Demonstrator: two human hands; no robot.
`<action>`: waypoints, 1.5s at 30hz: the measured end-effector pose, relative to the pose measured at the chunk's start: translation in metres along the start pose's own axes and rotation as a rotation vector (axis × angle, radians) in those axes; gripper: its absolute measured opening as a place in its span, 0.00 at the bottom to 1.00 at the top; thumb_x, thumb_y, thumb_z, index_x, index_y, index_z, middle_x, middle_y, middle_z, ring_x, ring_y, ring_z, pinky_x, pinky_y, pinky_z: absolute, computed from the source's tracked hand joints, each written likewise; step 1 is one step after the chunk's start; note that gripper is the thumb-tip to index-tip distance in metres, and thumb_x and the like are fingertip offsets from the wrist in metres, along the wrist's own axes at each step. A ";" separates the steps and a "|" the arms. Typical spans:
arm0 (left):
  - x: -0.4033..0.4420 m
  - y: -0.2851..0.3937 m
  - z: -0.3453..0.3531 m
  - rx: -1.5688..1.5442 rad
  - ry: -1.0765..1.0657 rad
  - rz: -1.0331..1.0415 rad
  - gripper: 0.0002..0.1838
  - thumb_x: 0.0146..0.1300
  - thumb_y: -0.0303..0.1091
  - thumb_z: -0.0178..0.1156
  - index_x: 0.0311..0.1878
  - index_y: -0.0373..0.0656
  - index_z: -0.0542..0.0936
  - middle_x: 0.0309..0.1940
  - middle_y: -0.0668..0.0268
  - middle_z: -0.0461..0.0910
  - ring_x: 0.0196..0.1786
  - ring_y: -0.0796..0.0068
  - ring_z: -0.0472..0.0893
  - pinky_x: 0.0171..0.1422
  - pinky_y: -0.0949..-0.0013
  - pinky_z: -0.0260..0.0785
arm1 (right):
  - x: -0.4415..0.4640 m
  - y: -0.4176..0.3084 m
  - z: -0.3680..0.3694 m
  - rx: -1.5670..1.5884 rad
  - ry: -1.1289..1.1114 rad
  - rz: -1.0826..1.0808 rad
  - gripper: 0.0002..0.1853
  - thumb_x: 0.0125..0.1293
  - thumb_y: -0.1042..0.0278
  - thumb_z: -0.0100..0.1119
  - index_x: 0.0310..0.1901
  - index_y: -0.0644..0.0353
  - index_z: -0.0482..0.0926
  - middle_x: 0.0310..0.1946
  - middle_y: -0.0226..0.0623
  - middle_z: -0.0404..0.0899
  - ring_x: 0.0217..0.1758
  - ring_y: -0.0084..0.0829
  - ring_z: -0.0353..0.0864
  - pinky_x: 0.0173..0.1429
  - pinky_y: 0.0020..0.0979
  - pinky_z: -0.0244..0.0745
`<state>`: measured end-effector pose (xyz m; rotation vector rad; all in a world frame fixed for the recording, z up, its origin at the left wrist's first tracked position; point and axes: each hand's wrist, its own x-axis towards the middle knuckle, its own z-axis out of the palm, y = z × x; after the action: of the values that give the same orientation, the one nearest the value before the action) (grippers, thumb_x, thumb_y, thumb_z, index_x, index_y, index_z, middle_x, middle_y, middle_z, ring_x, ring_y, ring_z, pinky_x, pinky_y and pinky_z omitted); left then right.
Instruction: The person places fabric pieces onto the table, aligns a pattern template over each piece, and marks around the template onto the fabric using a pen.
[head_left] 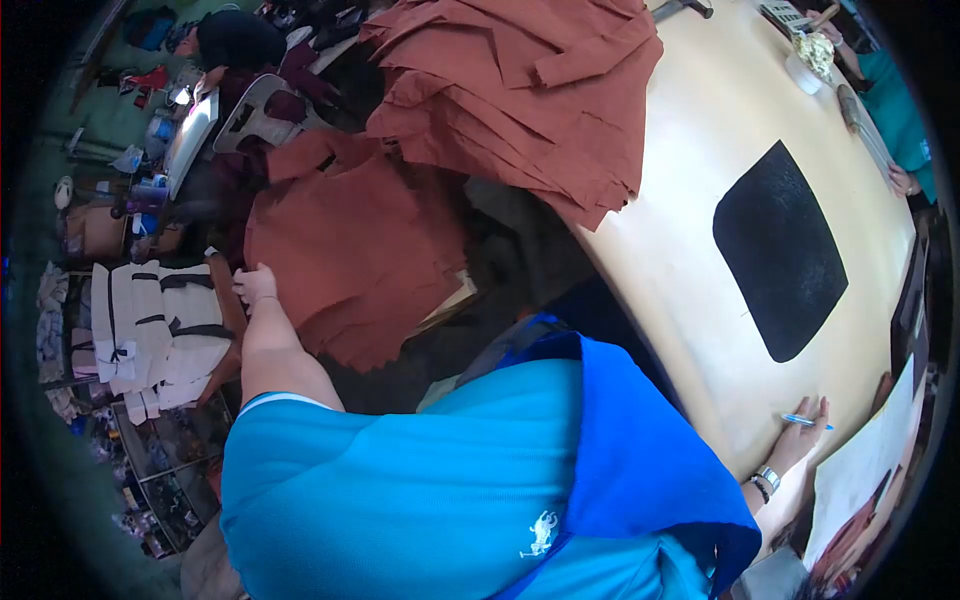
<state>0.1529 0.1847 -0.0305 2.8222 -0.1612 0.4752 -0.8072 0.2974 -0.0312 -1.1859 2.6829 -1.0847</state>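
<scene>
My left hand (257, 286) reaches out to the left, its fingers curled at the edge of a reddish-brown leather sheet (345, 260). That sheet lies on a pile of similar pieces beside the table. Over the pale table, my right hand (800, 440) holds a blue and white pen (806, 421) between its fingers, and a watch and a dark bracelet circle the wrist. Farther up the same table lies a black panel with rounded corners (780, 255), flat and apart from my right hand.
A tall heap of reddish-brown leather (520, 95) overhangs the table (690, 330) edge. At the far side are a hammer (685, 8), a white tub (805, 72) and a co-worker's teal sleeve (890, 95). Strapped pale bundles (160, 320) stand left; another person (240, 45) bends over at upper left.
</scene>
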 end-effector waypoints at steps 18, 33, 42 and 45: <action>-0.201 0.245 0.016 -0.911 -0.019 1.130 0.28 0.69 0.49 0.55 0.68 0.46 0.68 0.73 0.55 0.60 0.76 0.49 0.55 0.75 0.37 0.43 | -0.002 0.006 0.003 0.049 0.029 -0.019 0.24 0.69 0.64 0.60 0.61 0.70 0.72 0.66 0.52 0.69 0.72 0.43 0.65 0.75 0.40 0.57; -0.335 0.389 -0.112 -0.917 -0.246 1.824 0.11 0.66 0.39 0.60 0.48 0.45 0.76 0.42 0.58 0.82 0.48 0.56 0.81 0.54 0.52 0.70 | -0.005 -0.013 0.003 0.006 0.127 0.000 0.19 0.66 0.70 0.63 0.56 0.67 0.75 0.62 0.52 0.74 0.69 0.45 0.69 0.73 0.41 0.62; -0.549 0.355 -0.210 -1.599 -0.704 1.805 0.05 0.66 0.34 0.60 0.37 0.47 0.74 0.25 0.60 0.78 0.29 0.54 0.80 0.32 0.55 0.70 | -0.006 -0.016 0.000 -0.137 0.159 0.005 0.21 0.62 0.64 0.66 0.55 0.62 0.77 0.60 0.50 0.76 0.65 0.46 0.73 0.70 0.42 0.63; -0.627 0.273 -0.228 -1.708 -1.028 2.091 0.05 0.63 0.29 0.63 0.37 0.43 0.76 0.26 0.57 0.79 0.29 0.53 0.80 0.33 0.59 0.72 | -0.005 -0.007 0.001 -0.131 0.155 -0.038 0.21 0.62 0.63 0.67 0.55 0.60 0.77 0.59 0.47 0.77 0.65 0.43 0.74 0.70 0.41 0.61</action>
<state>-0.5476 0.0284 0.0348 0.1496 -2.1048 -0.6372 -0.7986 0.2971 -0.0291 -1.2240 2.9011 -1.0630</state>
